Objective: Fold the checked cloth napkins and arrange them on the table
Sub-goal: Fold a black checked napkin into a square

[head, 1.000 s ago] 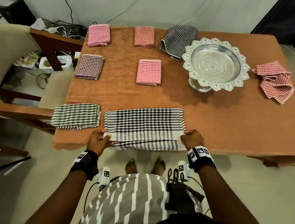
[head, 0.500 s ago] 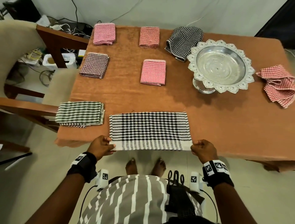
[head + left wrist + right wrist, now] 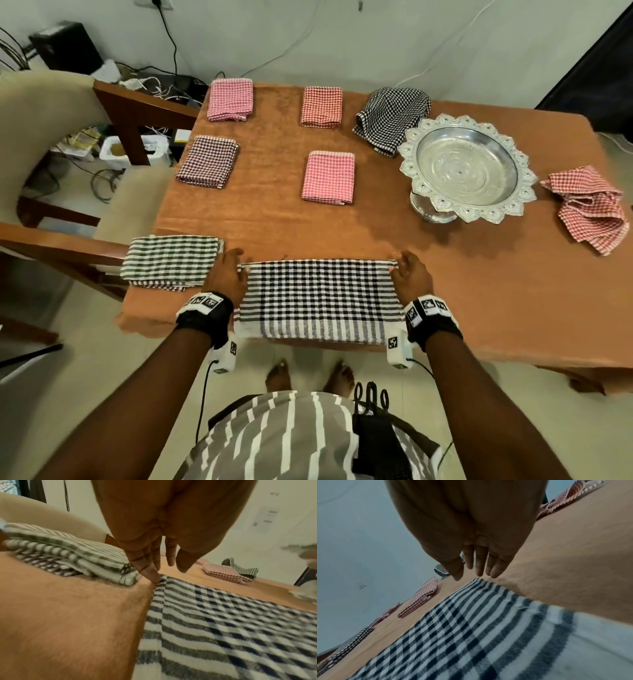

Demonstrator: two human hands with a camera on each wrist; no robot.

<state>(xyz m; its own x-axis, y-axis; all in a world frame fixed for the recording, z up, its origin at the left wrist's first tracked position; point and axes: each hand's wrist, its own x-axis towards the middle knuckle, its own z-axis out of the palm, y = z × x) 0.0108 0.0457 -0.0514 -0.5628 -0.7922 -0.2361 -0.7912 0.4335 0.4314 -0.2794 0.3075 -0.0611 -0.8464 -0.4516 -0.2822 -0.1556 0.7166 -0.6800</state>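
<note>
A black-and-white checked napkin [image 3: 318,298] lies as a wide folded strip at the near edge of the table [image 3: 274,226], its striped border toward me. My left hand [image 3: 226,270] is at its far left corner. In the left wrist view the fingers are straight and one fingertip [image 3: 151,576] touches that corner of the napkin [image 3: 223,628]. My right hand [image 3: 407,270] is at the far right corner. Its straight fingers [image 3: 479,569] hover just over the napkin [image 3: 471,628] and hold nothing.
A folded green-checked napkin [image 3: 171,262] lies just left of my left hand. Several folded pink, red and maroon napkins sit farther back. A crumpled black one [image 3: 392,118] and a crumpled red one [image 3: 587,209] flank a silver pedestal bowl [image 3: 407,154]. A chair [image 3: 51,137] stands left.
Both hands let go of the napkin's near corners and moved forward to its far corners. The napkin lies flat and much as it did half a second ago.
</note>
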